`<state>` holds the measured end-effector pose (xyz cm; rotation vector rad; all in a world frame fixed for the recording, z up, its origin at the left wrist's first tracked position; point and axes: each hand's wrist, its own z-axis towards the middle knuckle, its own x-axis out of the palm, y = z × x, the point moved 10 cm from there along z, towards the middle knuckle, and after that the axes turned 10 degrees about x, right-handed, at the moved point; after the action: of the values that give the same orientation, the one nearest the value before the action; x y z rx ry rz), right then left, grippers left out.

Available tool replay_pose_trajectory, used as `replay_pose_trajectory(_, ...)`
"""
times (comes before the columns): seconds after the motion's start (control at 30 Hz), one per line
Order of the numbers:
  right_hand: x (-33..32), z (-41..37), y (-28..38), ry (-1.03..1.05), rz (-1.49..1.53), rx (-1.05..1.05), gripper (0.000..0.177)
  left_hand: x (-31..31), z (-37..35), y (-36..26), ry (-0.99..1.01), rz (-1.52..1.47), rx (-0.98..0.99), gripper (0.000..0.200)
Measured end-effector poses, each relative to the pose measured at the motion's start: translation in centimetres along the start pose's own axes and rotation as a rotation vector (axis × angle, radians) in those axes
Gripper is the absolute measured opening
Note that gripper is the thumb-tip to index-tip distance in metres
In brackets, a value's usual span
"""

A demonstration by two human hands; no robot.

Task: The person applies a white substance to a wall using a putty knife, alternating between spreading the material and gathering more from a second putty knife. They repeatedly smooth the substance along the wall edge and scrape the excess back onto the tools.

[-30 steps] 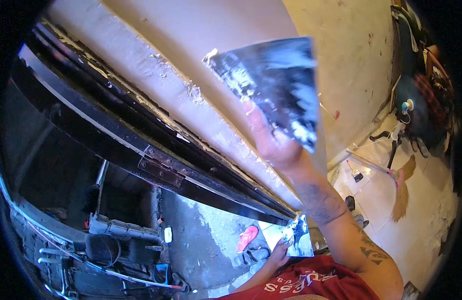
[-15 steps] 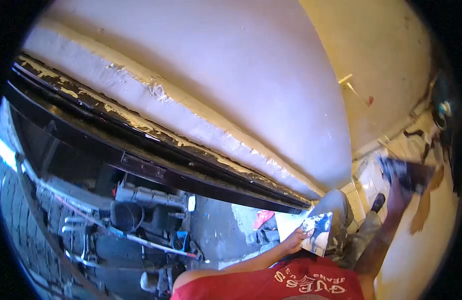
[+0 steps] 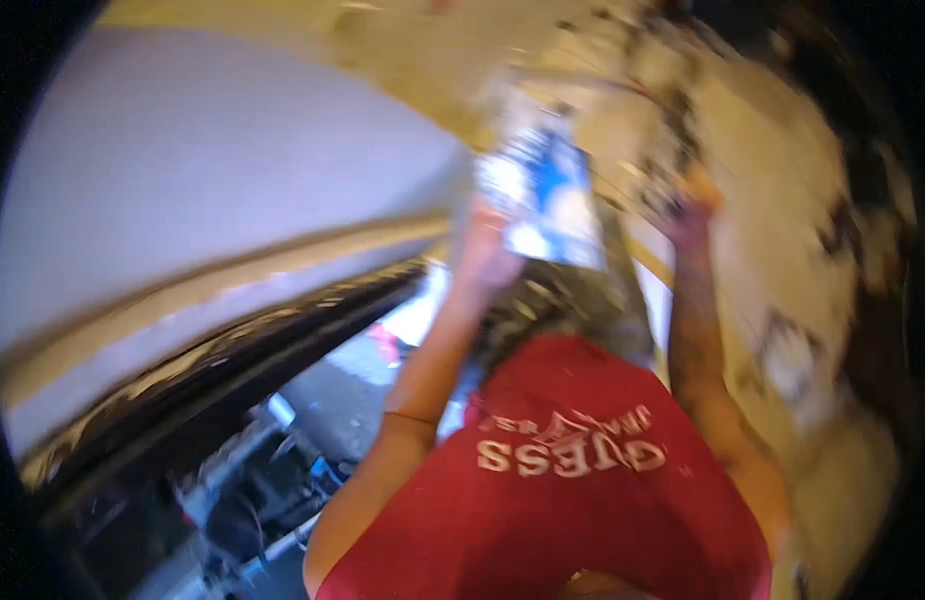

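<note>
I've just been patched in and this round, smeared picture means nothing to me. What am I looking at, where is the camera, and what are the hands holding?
There is no machine here: a person is working with two bare hands. The single picture comes from a camera worn on that person's head, looking forward and down, so the red shirt at the bottom is their own chest. The wide lens bends the edges, and the whole frame is blurred.

The left hand is raised and grips a flat plate smeared white and blue. The right hand is up beside it. Whether it holds anything is too blurred to tell.

On the left are a pale wall and a dark frame running along its lower edge. On the right is a pale, blotched surface.
</note>
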<state>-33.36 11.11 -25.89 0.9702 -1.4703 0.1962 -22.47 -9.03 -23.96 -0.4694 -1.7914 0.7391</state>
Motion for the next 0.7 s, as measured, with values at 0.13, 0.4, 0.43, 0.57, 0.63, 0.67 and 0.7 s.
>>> replay_pose_trajectory(0.13, 7.6, -2.3, -2.0, 0.233, 0.087, 0.091, 0.049, 6.0, -3.2, -4.5, 0.151, 0.023, 0.135, 0.036)
replay_pose_trajectory(0.4, 14.8, -1.3, -6.0, 0.529, 0.203, 0.28, 0.05, 6.0, -5.1, -3.8, 0.116, -0.133, 0.049, 0.033)
replay_pose_trajectory(0.43, 15.2, -1.2, -6.0, 0.559, 0.192, 0.297, 0.051, 6.6, -5.2, -4.1, 0.104, -0.16, 0.049, 0.031)
replay_pose_trajectory(0.57, 12.7, -0.4, -6.8, 0.27, 0.031, 0.244, 0.052, 6.1, -6.3, -3.9, 0.096, -0.18, 0.046, 0.029)
replay_pose_trajectory(0.63, 12.1, -0.2, -7.0, 0.176, -0.02, 0.223, 0.05, 5.1, -6.5, -4.2, 0.099, -0.024, 0.135, 0.03)
replay_pose_trajectory(0.67, 11.8, -0.1, -7.0, 0.129, -0.046, 0.214, 0.049, 4.6, -6.5, -4.9, 0.096, 0.144, 0.215, 0.031)
replay_pose_trajectory(0.7, 12.1, -0.2, -7.3, 0.143, -0.041, 0.255, 0.048, 4.4, -6.8, -5.1, 0.071, 0.007, 0.164, 0.031)
